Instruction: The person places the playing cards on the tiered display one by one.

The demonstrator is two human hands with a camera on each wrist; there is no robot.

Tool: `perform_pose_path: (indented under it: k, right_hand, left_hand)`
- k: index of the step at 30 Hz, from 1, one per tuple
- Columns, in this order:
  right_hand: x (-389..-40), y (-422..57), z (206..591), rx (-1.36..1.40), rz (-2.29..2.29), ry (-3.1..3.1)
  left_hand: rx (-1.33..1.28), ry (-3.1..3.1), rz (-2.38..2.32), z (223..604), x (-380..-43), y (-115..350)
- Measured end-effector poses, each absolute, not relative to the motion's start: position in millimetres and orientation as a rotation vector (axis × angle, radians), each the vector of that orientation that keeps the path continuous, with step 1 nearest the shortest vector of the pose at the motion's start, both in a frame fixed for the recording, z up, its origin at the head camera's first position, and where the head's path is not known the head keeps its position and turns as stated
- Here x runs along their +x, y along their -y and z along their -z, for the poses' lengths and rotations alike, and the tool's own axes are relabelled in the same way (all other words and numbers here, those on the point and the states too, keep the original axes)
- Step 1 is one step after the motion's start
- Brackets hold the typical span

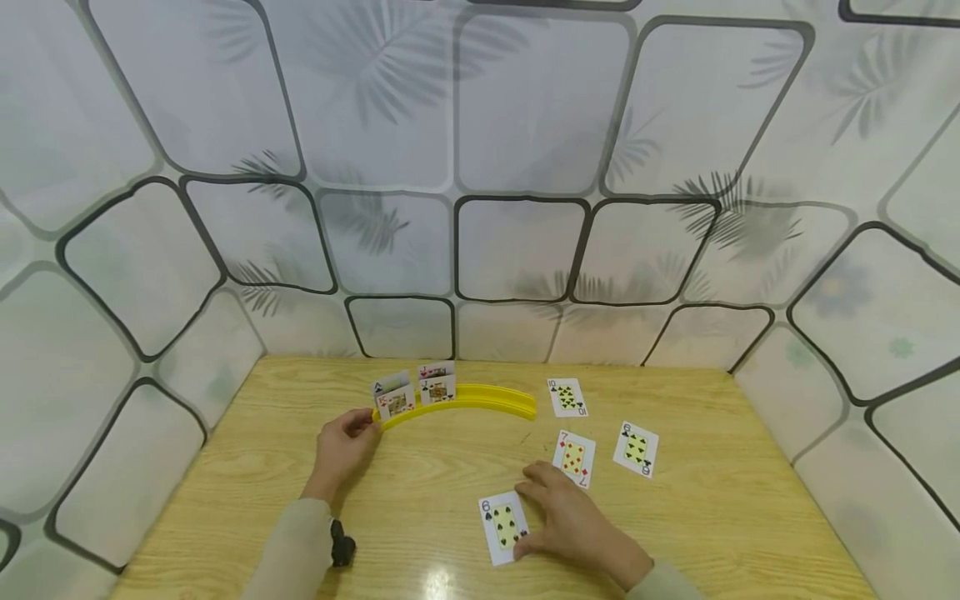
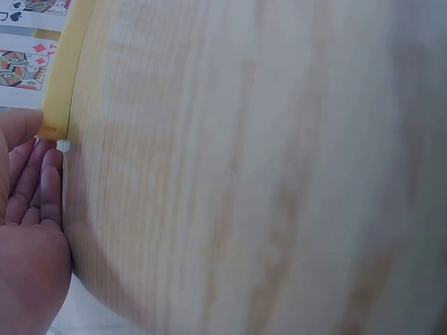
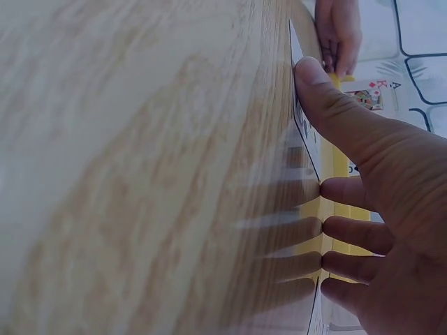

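The left hand (image 1: 347, 446) pinches the near left end of a curved yellow card holder (image 1: 480, 397), thumb at its tip in the left wrist view. Standing in the holder are a king of diamonds (image 1: 396, 402) with an ace (image 1: 392, 382) behind it, and a jack of spades (image 1: 437, 389) with another card (image 1: 437, 369) behind. At the table's front, the right hand (image 1: 566, 517) holds the right side of a six of spades (image 1: 504, 527) between thumb and index finger. Its other fingertips meet the tabletop in the right wrist view.
Beyond the right hand lies a seven of diamonds (image 1: 573, 457) on the wooden table (image 1: 420, 492). A ten of clubs (image 1: 567, 398) and another black-suited card (image 1: 636, 449) lie face up at the right. Patterned walls (image 1: 525, 250) enclose the table's back and sides.
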State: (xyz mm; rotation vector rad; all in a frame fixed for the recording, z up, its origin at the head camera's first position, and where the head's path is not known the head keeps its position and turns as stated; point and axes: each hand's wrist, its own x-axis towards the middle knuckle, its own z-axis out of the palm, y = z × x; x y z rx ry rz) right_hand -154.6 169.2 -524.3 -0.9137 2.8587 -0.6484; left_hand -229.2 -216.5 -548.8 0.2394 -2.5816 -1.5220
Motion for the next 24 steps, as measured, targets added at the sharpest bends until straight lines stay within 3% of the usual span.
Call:
perform_pose_path:
  k: [24]
  right_hand:
    - [-157.2, -167.6, 528.3, -0.937, 0.628, -2.877]
  left_hand:
    - [0.236, 2.574, 1.528, 547.7, -227.9, 215.0]
